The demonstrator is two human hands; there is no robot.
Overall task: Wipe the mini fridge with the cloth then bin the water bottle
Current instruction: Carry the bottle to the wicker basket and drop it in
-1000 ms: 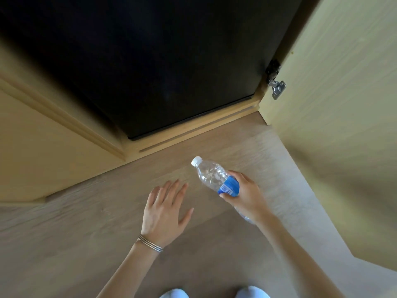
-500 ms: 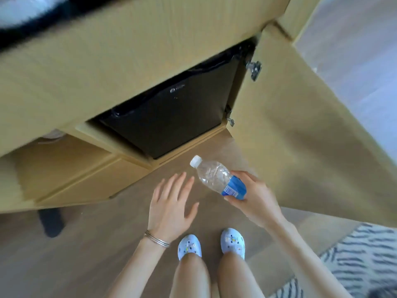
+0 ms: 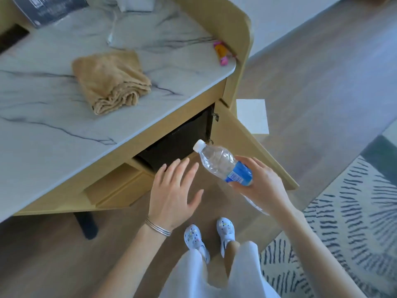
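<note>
My right hand (image 3: 262, 183) grips a clear plastic water bottle (image 3: 217, 161) with a white cap and blue label, tilted with its cap toward the upper left. My left hand (image 3: 174, 190), wearing thin bracelets, hovers open and holds nothing, just left of the bottle. The black mini fridge (image 3: 178, 143) sits in a wooden cabinet under the counter, mostly hidden by the countertop. A folded tan cloth (image 3: 111, 80) lies on the marble countertop (image 3: 53, 130).
The cabinet door (image 3: 247, 147) stands open to the right of the fridge. A white box (image 3: 252, 116) stands on the wood floor behind the door. A striped rug (image 3: 348, 211) lies at the right. A small orange and pink item (image 3: 221, 52) rests near the counter's corner.
The view has risen and pulled back from the fridge front to above the counter. Both hands keep their pose, the right still holding the bottle.
</note>
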